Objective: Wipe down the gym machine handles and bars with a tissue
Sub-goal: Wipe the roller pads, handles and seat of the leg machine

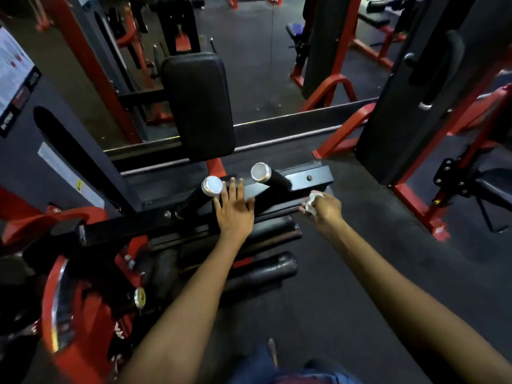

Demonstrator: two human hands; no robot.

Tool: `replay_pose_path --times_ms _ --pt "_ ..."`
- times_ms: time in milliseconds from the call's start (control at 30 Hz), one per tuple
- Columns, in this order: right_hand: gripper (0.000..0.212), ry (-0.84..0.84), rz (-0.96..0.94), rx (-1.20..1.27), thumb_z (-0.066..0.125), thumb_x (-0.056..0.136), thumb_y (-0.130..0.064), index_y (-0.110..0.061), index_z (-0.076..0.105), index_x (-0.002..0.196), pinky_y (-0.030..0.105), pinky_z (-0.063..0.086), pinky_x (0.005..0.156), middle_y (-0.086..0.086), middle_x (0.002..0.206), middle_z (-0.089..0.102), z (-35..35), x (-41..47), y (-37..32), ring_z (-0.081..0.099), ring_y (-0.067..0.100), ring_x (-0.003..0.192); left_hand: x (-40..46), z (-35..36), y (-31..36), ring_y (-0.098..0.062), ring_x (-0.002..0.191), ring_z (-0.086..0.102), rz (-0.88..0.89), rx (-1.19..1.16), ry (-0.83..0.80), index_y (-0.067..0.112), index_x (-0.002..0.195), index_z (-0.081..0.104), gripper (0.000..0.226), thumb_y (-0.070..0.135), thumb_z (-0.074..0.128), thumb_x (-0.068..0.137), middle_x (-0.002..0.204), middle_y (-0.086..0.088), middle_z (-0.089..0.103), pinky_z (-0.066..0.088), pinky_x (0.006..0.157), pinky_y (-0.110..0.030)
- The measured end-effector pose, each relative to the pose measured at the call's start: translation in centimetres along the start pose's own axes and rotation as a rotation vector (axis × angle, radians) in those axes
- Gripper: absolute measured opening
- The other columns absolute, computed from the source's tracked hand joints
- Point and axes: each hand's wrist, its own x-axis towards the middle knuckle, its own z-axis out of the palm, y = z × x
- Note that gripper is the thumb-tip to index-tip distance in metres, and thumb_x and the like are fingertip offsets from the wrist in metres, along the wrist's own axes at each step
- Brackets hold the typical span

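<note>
at the right fingertips (304, 208), a crumpled white tissue (312, 202) is pinched against the end of a thin dark bar (279, 211) on the machine. right hand (325, 207) curls round the wad, probably to keep pressure on for the wipe. left hand (233, 209) lies flat, fingers straight and spread, on the black frame beam (307, 182) between the two chrome-capped handles (212, 186), likely bracing. tissue sits just right of the left fingers, apart from them. contact point is blurry, could be hovering just off the bar.
</note>
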Motion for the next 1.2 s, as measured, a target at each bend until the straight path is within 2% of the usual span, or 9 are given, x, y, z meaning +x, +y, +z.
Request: replay_pose_path --times_ms 67,167,267,400,533,600,700,833,1200 --pt "0.023 0.006 -0.117 -0.233 0.041 0.092 0.007 -0.008 0.058 0.088 0.026 0.049 0.051 0.014 0.071 0.051 -1.8 0.1 -0.1 0.05 0.015 0.05 -1.1 -0.9 1.5 -0.025 0.149 0.009 0.0 0.0 -0.02 0.016 0.154 0.018 0.062 0.036 0.04 0.101 0.162 -0.004 0.015 0.008 0.118 -0.043" --pt "0.013 0.065 -0.34 -0.692 0.053 0.092 -0.014 -0.009 0.065 0.093 0.032 0.052 0.064 0.014 0.083 0.064 -5.3 -1.3 -1.1 0.06 0.021 0.065 -3.9 -2.9 4.7 -0.026 0.149 0.011 0.014 0.022 -0.045 0.015 0.153 0.019 0.061 0.036 0.041 0.1 0.162 -0.004 0.016 0.017 0.117 -0.041" --pt "0.012 0.041 -0.494 -0.936 0.053 0.09 -0.024 -0.015 0.059 0.084 0.029 0.046 0.063 0.017 0.092 0.067 -8.5 -4.1 -3.0 0.063 0.03 0.079 -6.7 -4.7 8.0 -0.029 0.139 0.031 -0.012 0.025 -0.124 0.013 0.148 0.032 0.053 0.036 0.039 0.1 0.153 -0.007 0.035 0.03 0.108 -0.041" --pt "0.021 0.103 -0.559 -1.23 0.053 0.09 -0.025 -0.006 0.061 0.084 0.033 0.046 0.073 0.022 0.099 0.065 -14.1 -8.9 -4.8 0.061 0.038 0.094 -11.2 -7.2 13.2 -0.032 0.123 0.051 0.111 0.042 -0.215 0.016 0.135 0.05 0.043 0.039 0.041 0.099 0.133 -0.012 0.056 0.04 0.098 -0.04" --pt "0.026 0.183 -0.56 -1.35 0.054 0.089 -0.028 -0.004 0.064 0.096 0.037 0.048 0.083 0.018 0.107 0.064 -20.5 -14.0 -5.1 0.06 0.036 0.099 -17.5 -8.3 18.1 -0.033 0.124 0.052 0.234 0.08 -0.272 0.016 0.139 0.045 0.046 0.041 0.037 0.101 0.135 -0.015 0.054 0.038 0.099 -0.04" --pt "0.024 0.207 -0.548 -1.382 0.052 0.091 -0.028 -0.007 0.063 0.093 0.038 0.045 0.086 0.015 0.108 0.064 -23.5 -16.0 -4.7 0.059 0.034 0.1 -20.5 -8.1 19.9 -0.033 0.122 0.052 0.271 0.076 -0.304 0.015 0.138 0.045 0.046 0.041 0.036 0.102 0.134 -0.015 0.055 0.039 0.097 -0.04" --pt "0.02 0.215 -0.528 -1.452 0.051 0.093 -0.029 -0.012 0.057 0.083 0.037 0.041 0.086 0.013 0.106 0.065 -27.7 -18.5 -4.4 0.059 0.032 0.1 -24.2 -7.3 22.1 -0.033 0.12 0.054 0.337 0.061 -0.334 0.015 0.137 0.047 0.045 0.042 0.037 0.101 0.132 -0.013 0.057 0.041 0.096 -0.04" --pt "0.026 0.222 -0.551 -1.509 0.051 0.093 -0.032 -0.008 0.061 0.093 0.038 0.041 0.085 0.015 0.105 0.065 -32.3 -19.5 -4.7 0.059 0.034 0.101 -26.8 -6.0 25.0 -0.03 0.122 0.053 0.447 0.055 -0.294 0.019 0.141 0.046 0.047 0.043 0.037 0.101 0.137 -0.008 0.055 0.039 0.098 -0.039" --pt "0.029 0.172 -0.614 -1.61 0.051 0.094 -0.034 -0.01 0.063 0.106 0.036 0.044 0.086 0.014 0.113 0.063 -39.1 -10.9 -13.9 0.058 0.034 0.107 -21.3 -0.9 35.5 -0.024 0.123 0.052 0.455 -0.004 -0.234 0.021 0.141 0.047 0.045 0.041 0.039 0.102 0.14 -0.001 0.052 0.04 0.098 -0.036"
